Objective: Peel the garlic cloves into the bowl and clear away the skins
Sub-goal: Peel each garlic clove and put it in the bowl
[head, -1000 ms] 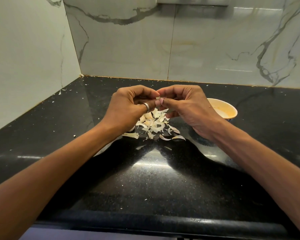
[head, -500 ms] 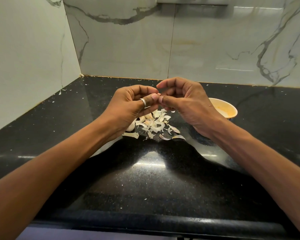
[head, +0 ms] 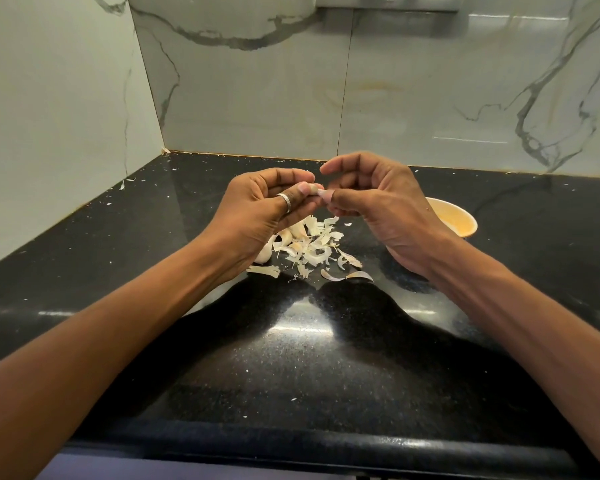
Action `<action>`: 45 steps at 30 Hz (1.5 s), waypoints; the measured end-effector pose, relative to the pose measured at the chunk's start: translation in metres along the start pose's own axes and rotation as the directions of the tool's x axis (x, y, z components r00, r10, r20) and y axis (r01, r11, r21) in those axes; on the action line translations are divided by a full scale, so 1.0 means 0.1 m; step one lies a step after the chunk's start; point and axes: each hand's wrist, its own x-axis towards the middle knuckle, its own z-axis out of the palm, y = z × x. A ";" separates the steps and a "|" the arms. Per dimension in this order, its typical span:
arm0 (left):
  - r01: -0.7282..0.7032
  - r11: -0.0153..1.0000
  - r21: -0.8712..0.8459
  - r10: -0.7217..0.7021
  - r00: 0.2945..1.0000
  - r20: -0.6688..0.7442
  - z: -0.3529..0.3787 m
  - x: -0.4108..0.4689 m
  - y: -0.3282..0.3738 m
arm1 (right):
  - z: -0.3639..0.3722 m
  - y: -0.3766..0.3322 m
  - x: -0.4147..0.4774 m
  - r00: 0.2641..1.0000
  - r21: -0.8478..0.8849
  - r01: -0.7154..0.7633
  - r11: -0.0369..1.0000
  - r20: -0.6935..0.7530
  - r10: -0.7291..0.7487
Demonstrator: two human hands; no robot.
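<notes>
Left hand (head: 264,209) pinches the clove (head: 313,189), right hand (head: 371,202) pinches what looks like its skin tip. Grip firm and strip toward 3 o'clock, where the bowl (head: 459,221) is. Skins (head: 312,247) lie at 6.

Both forearms are bare, and the left hand (head: 257,216) wears a silver ring (head: 284,201).

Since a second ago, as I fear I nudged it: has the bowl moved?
No. The bowl keeps its place below the counter's back edge.
</notes>
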 end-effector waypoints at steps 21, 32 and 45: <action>0.022 0.999 -0.028 -0.022 1.000 -0.004 -0.06 0.02 0.05 | -0.03 0.03 -0.02 0.997 -0.196 -0.078 0.977 -0.021 0.076; -0.072 0.985 0.159 0.064 0.997 0.052 -0.03 -0.02 -0.01 | 0.01 0.07 0.01 0.986 0.029 -0.169 0.985 0.010 0.169; -0.314 0.833 0.456 0.285 0.949 0.133 -0.11 0.02 -0.04 | -0.04 0.06 0.00 0.999 -0.093 -0.029 0.995 0.031 0.031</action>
